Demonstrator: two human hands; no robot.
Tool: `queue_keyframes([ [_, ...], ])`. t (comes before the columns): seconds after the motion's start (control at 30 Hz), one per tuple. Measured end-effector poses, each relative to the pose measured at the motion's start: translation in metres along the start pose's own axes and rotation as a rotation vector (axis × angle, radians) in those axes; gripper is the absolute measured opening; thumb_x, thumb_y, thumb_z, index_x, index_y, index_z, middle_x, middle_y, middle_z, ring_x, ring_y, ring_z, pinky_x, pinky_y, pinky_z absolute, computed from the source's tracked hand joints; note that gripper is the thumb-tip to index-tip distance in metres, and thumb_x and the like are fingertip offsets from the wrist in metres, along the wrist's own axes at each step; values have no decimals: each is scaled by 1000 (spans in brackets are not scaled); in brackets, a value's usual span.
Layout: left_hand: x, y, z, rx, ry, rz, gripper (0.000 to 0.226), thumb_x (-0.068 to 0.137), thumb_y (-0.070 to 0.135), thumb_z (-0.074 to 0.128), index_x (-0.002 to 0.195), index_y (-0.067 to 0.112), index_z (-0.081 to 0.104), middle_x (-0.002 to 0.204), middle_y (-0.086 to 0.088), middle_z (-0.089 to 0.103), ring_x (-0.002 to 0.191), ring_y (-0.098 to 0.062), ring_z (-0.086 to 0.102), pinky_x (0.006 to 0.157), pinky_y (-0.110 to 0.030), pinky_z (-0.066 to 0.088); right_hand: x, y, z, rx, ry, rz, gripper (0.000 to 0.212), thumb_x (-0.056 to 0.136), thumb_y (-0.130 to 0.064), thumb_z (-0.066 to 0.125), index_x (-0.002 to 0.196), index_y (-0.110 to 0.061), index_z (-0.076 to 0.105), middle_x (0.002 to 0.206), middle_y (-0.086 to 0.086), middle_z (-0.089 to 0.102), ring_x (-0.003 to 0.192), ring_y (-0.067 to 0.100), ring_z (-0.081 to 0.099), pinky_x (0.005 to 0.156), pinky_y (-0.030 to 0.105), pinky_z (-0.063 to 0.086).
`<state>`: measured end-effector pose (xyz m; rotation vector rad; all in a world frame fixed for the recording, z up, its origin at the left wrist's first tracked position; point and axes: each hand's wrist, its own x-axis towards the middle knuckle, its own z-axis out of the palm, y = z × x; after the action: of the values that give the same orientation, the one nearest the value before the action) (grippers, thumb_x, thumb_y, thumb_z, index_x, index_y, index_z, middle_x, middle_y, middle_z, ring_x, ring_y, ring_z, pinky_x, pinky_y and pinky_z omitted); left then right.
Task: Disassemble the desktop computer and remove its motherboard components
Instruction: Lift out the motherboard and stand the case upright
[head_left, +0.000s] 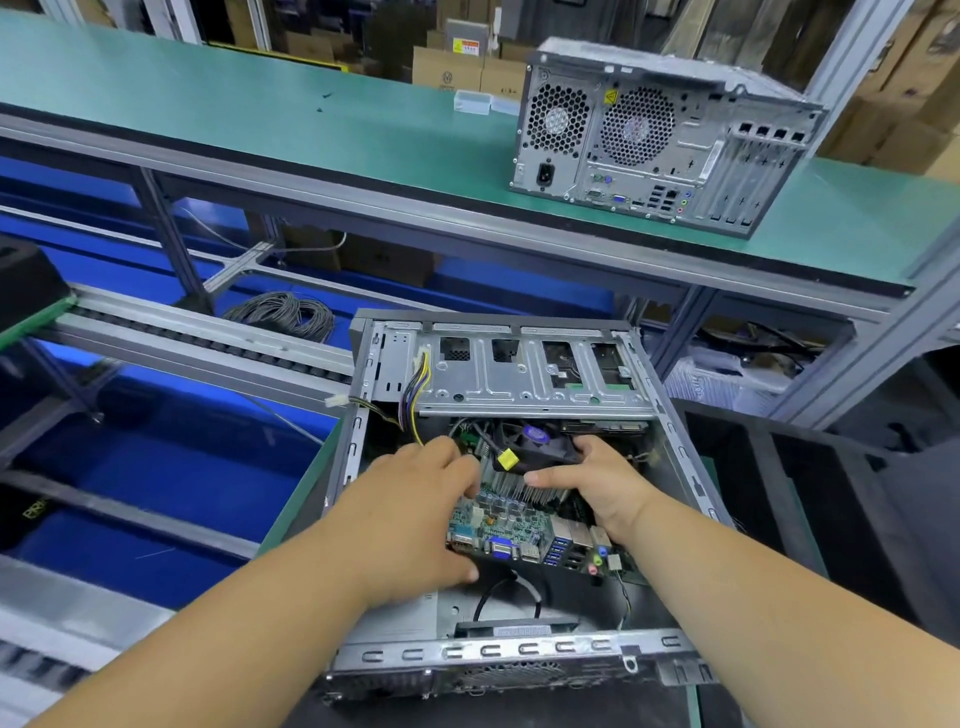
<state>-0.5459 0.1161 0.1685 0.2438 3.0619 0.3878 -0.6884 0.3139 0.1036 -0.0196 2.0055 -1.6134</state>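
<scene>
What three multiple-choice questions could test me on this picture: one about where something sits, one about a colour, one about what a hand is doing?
1. Where is the second computer tower?
A. On the green shelf
B. On the floor
C. Inside the open case

2. What colour is the clip on the fan cable?
A. Red
B. Yellow
C. White

3. What is the right hand doing?
A. Hanging idle
B. Pointing at the shelf
C. Gripping the heatsink fan

Answers: A, it stands on the green shelf; B, the clip is yellow; C, its thumb and fingers curl round the fan.
</scene>
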Motion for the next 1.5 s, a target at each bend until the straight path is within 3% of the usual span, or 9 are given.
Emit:
queue_keyframes([
  [0.2,14,20,-2,304,-95,76,34,74,18,58,102,27,41,94,6,46,94,-23,49,79,-35,33,1,4,-4,3,-18,18,97,35,-15,94,121,-6,52,110,7,67,110,25,58,85,31,42],
  [0.37,8,19,-2,366,-158,307,20,78,10,47,84,25,34,73,4,36,68,-26,46,67,-35,42,-1,-4,-11,-77,-97,46,110,44,-24,90,141,-7,39,135,10,54,127,26,47,108,40,33],
  [0.53,7,14,-9,299,-122,329,11,79,18,47,86,25,42,76,5,41,68,-23,42,70,-38,47,-7,-16,-18,-368,-146,93,38,72,-46,79,97,-39,51,96,-17,59,93,7,58,72,21,42],
  [0.67,9,4,-12,184,-106,273,19,76,25,53,94,31,50,88,9,54,79,-16,51,78,-30,45,-12,-19,-9,-642,-62,56,69,53,-77,68,105,-33,58,97,-9,66,87,11,66,78,34,55],
  [0.77,15,-4,-11,140,-46,242,22,73,28,57,94,36,57,84,15,56,86,-7,55,108,-22,25,-8,-18,-7,-413,-15,94,93,44,-67,81,118,-17,55,121,0,59,108,19,61,92,41,53],
  [0.87,21,-11,-13,109,-27,193,24,72,32,61,94,40,59,79,20,52,82,3,50,116,-22,12,-2,-21,-6,-286,2,132,123,45,-56,88,145,-8,36,145,7,43,122,24,52,96,42,51],
  [1.0,24,-12,-13,54,-70,183,27,68,30,62,94,38,62,85,18,57,84,-2,52,83,-23,46,-3,-10,-2,-200,35,102,130,36,-58,89,145,-11,36,147,7,44,126,25,50,101,42,46],
  [1.27,37,0,-7,143,-201,177,23,66,22,61,85,32,53,84,13,54,76,-10,51,68,-26,43,-1,-3,0,-319,104,57,142,32,-73,77,150,-13,26,149,8,40,131,26,43,104,39,39],
  [1.5,37,-8,-5,15,-162,150,23,62,24,63,82,30,53,80,14,52,72,-5,50,59,-17,34,-2,-21,-2,-444,-12,146,113,68,-64,74,151,-10,21,154,8,32,135,27,40,107,40,39],
])
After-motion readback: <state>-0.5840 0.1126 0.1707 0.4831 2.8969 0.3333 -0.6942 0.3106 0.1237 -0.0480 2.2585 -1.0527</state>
